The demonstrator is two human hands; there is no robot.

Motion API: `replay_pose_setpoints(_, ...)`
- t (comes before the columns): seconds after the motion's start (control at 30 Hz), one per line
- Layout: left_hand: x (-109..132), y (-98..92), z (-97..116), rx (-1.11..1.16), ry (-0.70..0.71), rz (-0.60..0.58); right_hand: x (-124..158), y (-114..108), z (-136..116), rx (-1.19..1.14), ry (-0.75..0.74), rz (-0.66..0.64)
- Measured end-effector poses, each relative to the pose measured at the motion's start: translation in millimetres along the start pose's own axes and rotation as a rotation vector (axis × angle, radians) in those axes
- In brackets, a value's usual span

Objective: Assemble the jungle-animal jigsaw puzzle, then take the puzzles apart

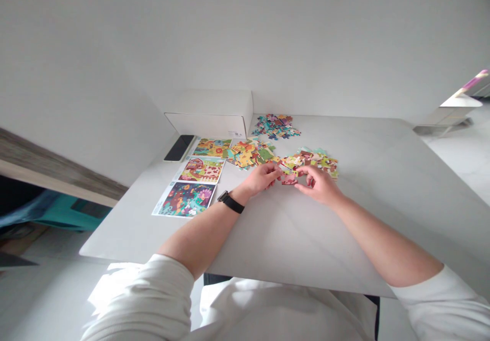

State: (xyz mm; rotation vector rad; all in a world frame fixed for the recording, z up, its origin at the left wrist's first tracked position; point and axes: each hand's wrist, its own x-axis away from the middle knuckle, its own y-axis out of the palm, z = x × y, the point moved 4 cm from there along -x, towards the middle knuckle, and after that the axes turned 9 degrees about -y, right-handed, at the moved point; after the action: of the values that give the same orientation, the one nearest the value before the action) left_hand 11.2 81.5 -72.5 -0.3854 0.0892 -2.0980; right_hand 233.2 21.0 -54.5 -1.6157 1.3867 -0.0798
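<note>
Your left hand [262,177] and right hand [317,183] pinch joined puzzle pieces [290,178]; 3 loose piles [275,125] at 12 o'clock remain unsorted.

A room in a home: a pale desk [383,188] against a bare white wall [268,34], carrying children's jigsaw pieces [314,160], picture cards [201,170], a phone [179,147] and a white box [214,111].

Both bare forearms stretch forward and converge. The left hand [262,177] and right hand [319,184] sit close together, fingers curled in a pinch, fingertips nearly meeting.
</note>
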Motion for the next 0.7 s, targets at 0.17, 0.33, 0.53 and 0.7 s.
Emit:
replay_pose_setpoints(0.17, 0.7, 0.9, 2.2, -0.006, -0.005, -0.008, 1.1, -1.8, -0.9, 0.092, -0.096, -0.026)
replay_pose_setpoints(0.33, 3.5, -3.2, 8.2, -0.135, 0.135, 0.093, 1.5, -1.9, 0.4, 0.135, -0.111, -0.023)
replay_pose_setpoints(0.53, 14.5, -4.2, 20.4, -0.352, 0.541, 0.184, 1.4, -1.9, 5.2, 0.152, -0.075, 0.001)
replay_pose_setpoints(0.7, 21.3, 4.1, 23.4, -0.549, 0.621, 0.138, 1.4, -2.3, 6.1, 0.157, -0.032, -0.008)
